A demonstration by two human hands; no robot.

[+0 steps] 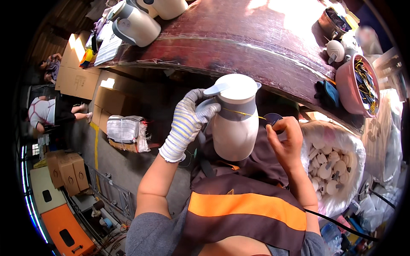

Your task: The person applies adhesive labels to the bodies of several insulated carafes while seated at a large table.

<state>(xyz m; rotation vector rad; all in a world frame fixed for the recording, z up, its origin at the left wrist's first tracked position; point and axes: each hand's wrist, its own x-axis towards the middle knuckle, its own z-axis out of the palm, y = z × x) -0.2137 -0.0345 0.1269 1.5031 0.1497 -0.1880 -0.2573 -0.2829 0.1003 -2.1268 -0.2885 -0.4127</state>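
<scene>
"Above your lap, how many jugs do you have?"

"Just one: a white jug [234, 138] with a grey collar, held in front of your brown apron [245, 187], its lid end toward the worktop [256, 51]. One yellow strand [240, 112] crosses the collar."

"And your two hands?"

"Your left hand [188, 117], in a striped glove, is closed round the jug's handle side near the lid, its thumb at the collar. Your right hand [285, 138] is bare, thumb and forefinger drawn close beside one dark disc [273, 117] near the strand's end. Whether it grips strand, disc or both, I cannot tell."

"How do you have your arms set?"

"Both elbows are bent and both forearms angle up. Your left forearm leans inward, its hand higher in view than the right; your right forearm slants leftward, toward the jug."

"What can you count farther out?"

"To your right, one plastic-lined container [358, 164] with a heap of pale round parts [325, 171], overlapping too much to count. On the worktop, two more jugs [139, 27] at your left; at its right end, one pink basin [346, 83] of coloured strands and one pot [328, 24]. Off to your left, one white bundle [124, 129] and two other people [42, 114]."
</scene>
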